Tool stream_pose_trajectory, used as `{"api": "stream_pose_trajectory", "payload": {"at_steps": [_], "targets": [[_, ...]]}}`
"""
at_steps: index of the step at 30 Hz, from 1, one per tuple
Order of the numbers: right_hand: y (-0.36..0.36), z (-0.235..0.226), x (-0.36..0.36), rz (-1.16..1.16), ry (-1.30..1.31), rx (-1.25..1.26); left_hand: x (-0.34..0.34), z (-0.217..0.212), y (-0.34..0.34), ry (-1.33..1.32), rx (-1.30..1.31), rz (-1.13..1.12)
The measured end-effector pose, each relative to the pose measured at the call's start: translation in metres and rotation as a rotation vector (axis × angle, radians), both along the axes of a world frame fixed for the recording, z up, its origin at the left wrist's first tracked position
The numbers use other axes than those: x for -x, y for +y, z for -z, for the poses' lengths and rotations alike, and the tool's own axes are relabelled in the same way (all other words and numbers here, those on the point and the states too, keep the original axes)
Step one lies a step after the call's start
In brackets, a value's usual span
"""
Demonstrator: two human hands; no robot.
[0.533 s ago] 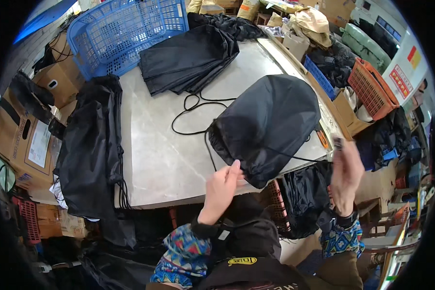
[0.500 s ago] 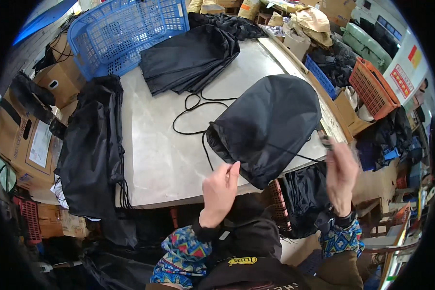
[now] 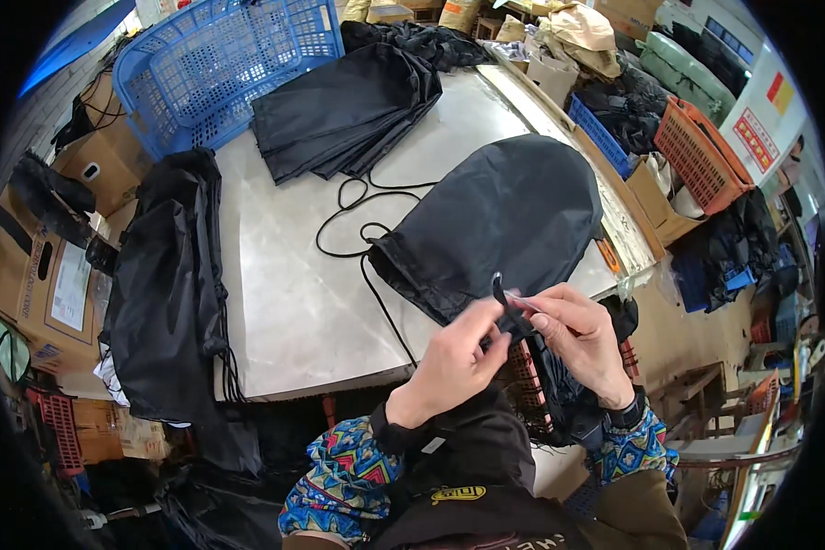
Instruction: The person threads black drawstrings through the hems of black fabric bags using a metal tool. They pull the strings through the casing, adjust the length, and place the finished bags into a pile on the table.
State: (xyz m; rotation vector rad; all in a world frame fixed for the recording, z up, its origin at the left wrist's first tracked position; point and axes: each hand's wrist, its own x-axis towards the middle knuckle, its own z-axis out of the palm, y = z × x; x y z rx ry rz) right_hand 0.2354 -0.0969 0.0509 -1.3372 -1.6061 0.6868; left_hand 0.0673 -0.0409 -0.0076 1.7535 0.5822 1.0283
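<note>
A black drawstring bag [image 3: 513, 206] lies on the pale table, its gathered mouth toward me. Just over its near edge my two hands meet. My right hand [image 3: 585, 341] pinches a thin, pale, pointed piece [image 3: 522, 301], too small to name, together with black cord [image 3: 500, 291] that forms a small raised loop. My left hand [image 3: 454, 359] is closed at the same cord, its fingertips slightly blurred. Another length of the bag's black cord [image 3: 387, 307] curls out at the left and hangs over the table's front edge.
Folded black bags [image 3: 344, 115] lie at the back beside a blue plastic crate [image 3: 220, 78]. More black bags [image 3: 165, 293] drape over the table's left edge. Orange-handled scissors [image 3: 607, 257] lie by the right edge. An orange crate [image 3: 701, 151] stands farther right.
My right hand has come in from the right, where a cord was stretched from the bag. My left hand has moved right to meet it. The orange scissors handle now shows.
</note>
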Motion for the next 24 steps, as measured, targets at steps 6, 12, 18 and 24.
{"api": "stream_pose_trajectory", "payload": {"at_steps": [6, 12, 18, 24], "targets": [[0.005, 0.008, -0.016, 0.407, 0.100, -0.133, 0.010, 0.033, 0.006, 0.064, -0.040, -0.049], [-0.009, -0.024, -0.141, 0.980, 0.550, -0.564, 0.103, 0.058, 0.053, -0.139, 0.546, -0.491], [-0.004, 0.047, -0.060, 0.594, -0.460, -0.294, 0.136, 0.034, 0.071, 0.783, -0.682, -1.156], [0.011, 0.052, 0.040, 0.117, -0.801, -0.175, 0.069, 0.036, 0.113, 0.700, -0.581, -0.608]]}}
